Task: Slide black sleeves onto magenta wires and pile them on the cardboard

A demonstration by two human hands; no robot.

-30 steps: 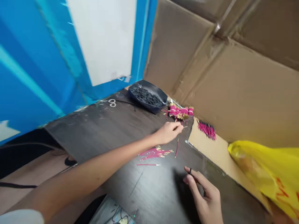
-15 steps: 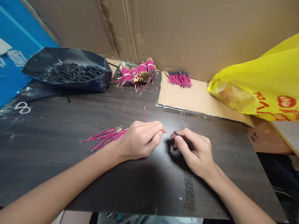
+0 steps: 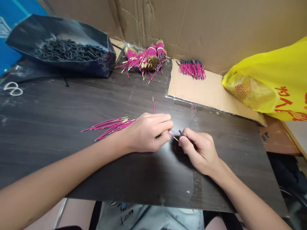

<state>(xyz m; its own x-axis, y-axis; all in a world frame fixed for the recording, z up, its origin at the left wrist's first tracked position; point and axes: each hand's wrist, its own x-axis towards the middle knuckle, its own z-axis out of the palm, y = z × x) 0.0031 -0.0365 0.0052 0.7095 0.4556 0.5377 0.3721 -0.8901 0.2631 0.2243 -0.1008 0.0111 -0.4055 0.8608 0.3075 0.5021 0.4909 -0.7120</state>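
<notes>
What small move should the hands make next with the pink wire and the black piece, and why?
Probably bring the right hand slightly left, so the small black sleeve in its grip meets the tip of the pink wire pinched by the left hand. The wire's bare tip points at the sleeve, and only a small gap separates them.

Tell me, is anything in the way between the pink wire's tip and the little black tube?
Nothing visible. The left hand pinches the pink wire, whose tip points straight at the black tube in the right hand, with only bare table beneath.
</notes>
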